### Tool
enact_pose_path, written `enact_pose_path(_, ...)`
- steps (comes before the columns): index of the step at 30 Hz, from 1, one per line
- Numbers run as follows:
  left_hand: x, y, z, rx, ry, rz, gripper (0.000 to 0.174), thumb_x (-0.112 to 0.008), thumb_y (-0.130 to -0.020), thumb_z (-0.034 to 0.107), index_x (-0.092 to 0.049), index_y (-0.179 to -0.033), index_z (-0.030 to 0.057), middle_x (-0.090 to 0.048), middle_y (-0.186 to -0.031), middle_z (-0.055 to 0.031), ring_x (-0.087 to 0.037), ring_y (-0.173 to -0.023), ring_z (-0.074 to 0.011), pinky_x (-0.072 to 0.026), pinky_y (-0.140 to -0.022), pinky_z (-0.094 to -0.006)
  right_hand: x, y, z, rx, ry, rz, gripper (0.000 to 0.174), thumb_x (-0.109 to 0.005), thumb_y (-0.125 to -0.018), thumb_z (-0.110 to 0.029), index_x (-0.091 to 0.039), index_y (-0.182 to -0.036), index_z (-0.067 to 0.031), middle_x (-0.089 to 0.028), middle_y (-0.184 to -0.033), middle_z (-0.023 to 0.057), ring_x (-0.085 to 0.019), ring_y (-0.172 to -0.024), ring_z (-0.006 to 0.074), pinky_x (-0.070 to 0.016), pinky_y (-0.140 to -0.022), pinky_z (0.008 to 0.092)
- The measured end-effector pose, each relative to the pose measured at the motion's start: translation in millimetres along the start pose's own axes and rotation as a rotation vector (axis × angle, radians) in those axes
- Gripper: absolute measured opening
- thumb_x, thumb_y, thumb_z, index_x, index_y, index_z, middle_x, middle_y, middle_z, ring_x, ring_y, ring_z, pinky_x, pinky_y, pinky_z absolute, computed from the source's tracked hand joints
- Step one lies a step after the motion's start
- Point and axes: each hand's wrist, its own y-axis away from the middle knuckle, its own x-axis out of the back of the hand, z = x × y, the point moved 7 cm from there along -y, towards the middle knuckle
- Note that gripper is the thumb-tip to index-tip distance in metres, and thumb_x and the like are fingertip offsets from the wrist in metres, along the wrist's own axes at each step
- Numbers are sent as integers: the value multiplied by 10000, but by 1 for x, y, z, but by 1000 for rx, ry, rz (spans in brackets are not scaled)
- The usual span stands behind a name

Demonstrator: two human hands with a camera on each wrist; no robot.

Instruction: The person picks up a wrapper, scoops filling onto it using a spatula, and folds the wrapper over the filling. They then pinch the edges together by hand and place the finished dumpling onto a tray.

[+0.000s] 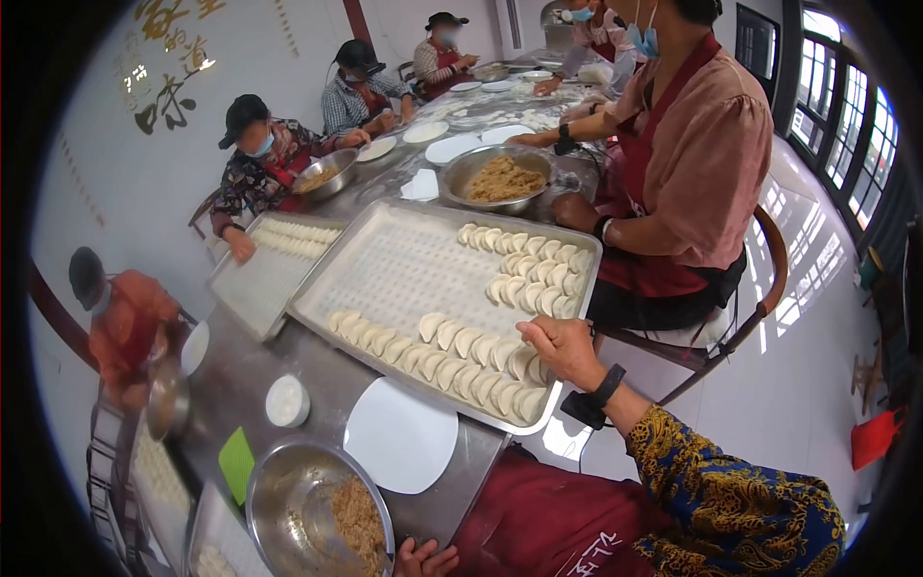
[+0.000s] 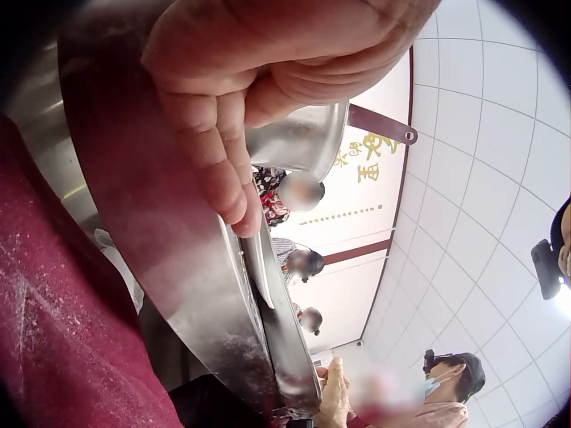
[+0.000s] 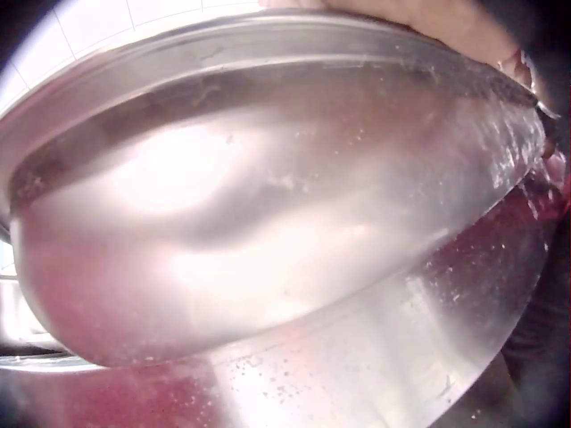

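Grips one metal tray [image 1: 385, 255] by its short side with the right hand [image 1: 569, 352]. Points the tray's long way left and ahead from that grip. Carries two bunches of dumplings [image 1: 468, 341]. Has the left hand [image 1: 427, 560] loosely open near one steel bowl [image 1: 277, 495], with one white plate [image 1: 400, 438] between the hands.

From where I stand, the large tray [image 1: 385, 240] on the worktop [image 1: 317, 370] has dumplings [image 1: 466, 341] along its near side and at its right end, with the small tray [image 1: 252, 290] just to its left and the far bowl [image 1: 463, 189] behind it. The plate [image 1: 402, 435] lies before the large tray, the cup [image 1: 286, 401] left of the plate; nearer still is the near bowl [image 1: 264, 495], filling [image 1: 359, 519] in its right part, the card [image 1: 236, 464] at its left.
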Motion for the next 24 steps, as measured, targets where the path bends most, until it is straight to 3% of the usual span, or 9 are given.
enact_pose_path(7, 1, -2, -2, 9, -5, 19, 428, -523, -1017, 259, -499, -1285, -73, -654, -1068, -253, -716, -815, -357, -616, -665, -380, 1, 0, 1, -24, -10, -1, 304, -654, -940, -278, -700, -770, -29, -672, -687, 134, -642, -570, 278, -491, -555, 360)
enact_pose_path(12, -2, -1, 0, -42, 149, -71, 416, -521, -1016, 234, -494, -1271, -93, -652, -1059, -270, -716, -803, -377, -626, -657, -393, 2, -1, -2, -23, 5, -9, 323, -647, -946, -292, -693, -764, -30, -672, -681, 132, -642, -563, 273, -491, -550, 362)
enact_pose_path(17, -3, 0, 3, -16, 34, 15, 407, -537, -1010, 230, -508, -1268, -84, -656, -1050, -260, -718, -794, -365, -622, -654, -378, 2, 0, -1, -21, 14, -5, 330, -646, -948, -296, -688, -756, -31, -671, -679, 130, -642, -560, 269, -489, -545, 360)
enact_pose_path(19, -3, 0, 3, -19, 25, 20, 406, -542, -1009, 233, -514, -1266, -80, -657, -1048, -257, -718, -793, -360, -620, -654, -373, 1, 0, 0, -6, 31, -18, 323, -632, -963, -288, -712, -803, -19, -667, -645, 110, -637, -559, 151, -488, -537, 304)
enact_pose_path(24, -2, -1, 1, -17, 41, 11, 416, -552, -1007, 248, -520, -1265, -76, -659, -1047, -251, -718, -792, -357, -618, -656, -366, 0, 0, 0, 0, 53, -23, 325, -631, -961, -293, -713, -802, -22, -671, -649, 111, -645, -558, 161, -489, -536, 307)
